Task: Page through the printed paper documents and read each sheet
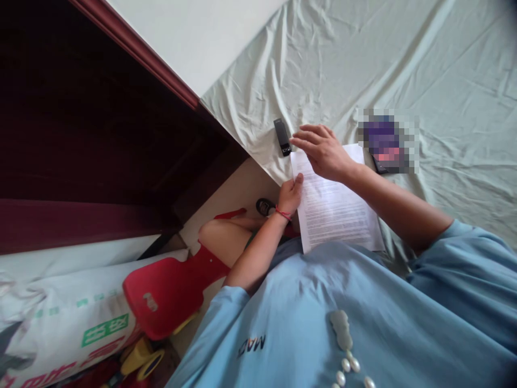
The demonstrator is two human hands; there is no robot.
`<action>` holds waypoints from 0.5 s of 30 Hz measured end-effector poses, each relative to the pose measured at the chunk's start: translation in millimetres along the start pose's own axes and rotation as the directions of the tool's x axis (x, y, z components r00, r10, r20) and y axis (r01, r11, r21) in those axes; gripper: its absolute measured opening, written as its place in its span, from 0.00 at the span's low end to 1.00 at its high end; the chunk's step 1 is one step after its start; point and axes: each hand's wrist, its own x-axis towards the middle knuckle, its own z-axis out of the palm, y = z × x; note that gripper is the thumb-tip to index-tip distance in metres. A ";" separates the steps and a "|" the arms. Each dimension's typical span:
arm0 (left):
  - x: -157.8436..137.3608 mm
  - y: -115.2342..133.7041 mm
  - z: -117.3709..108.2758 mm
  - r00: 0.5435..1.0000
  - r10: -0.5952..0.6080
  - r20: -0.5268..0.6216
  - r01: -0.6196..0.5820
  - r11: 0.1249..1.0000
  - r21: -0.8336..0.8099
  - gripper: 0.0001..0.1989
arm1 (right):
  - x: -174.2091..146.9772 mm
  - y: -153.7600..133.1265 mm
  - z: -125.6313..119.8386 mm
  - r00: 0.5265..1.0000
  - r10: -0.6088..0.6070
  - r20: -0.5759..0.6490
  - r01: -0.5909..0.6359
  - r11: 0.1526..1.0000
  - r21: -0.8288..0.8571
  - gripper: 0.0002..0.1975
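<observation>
Printed paper sheets (339, 210) lie in front of my body, partly on the cloth-covered bed, their lower edge against my shirt. My left hand (291, 195) is closed on the left edge of the paper, thumb on top and the other fingers underneath. Over the upper part of the paper is my right hand (321, 151), fingers stretched out to the left and nothing visible in them. Its fingertips are close to a small black stapler (281, 137) on the cloth; I cannot tell whether they touch it.
To the right of the paper lies a blurred-out phone (383, 143) on the wrinkled pale sheet (456, 124). Dark wooden furniture (100, 134) borders the left. Below it are a red plastic chair (165, 293) and a white printed sack (68, 312).
</observation>
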 end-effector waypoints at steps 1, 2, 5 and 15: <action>-0.5 -0.5 -0.1 1.000 0.005 0.010 -0.005 1.000 -0.007 0.39 | 1.2 0.2 -0.3 1.000 0.022 0.003 -0.022 1.000 0.005 0.26; -0.9 -1.1 -0.4 1.000 0.017 0.014 -0.017 1.000 -0.006 0.40 | 2.0 0.5 -0.1 0.999 0.031 0.013 -0.031 0.999 0.010 0.25; -1.6 -3.3 -1.1 0.999 0.046 0.009 -0.046 0.999 -0.008 0.41 | 2.3 1.0 2.8 0.999 0.043 0.018 -0.043 0.999 0.017 0.23; -2.5 -2.0 -0.6 1.000 0.008 -0.013 -0.008 0.999 -0.046 0.40 | 2.8 -1.7 13.2 0.998 0.049 0.026 -0.049 0.999 0.022 0.24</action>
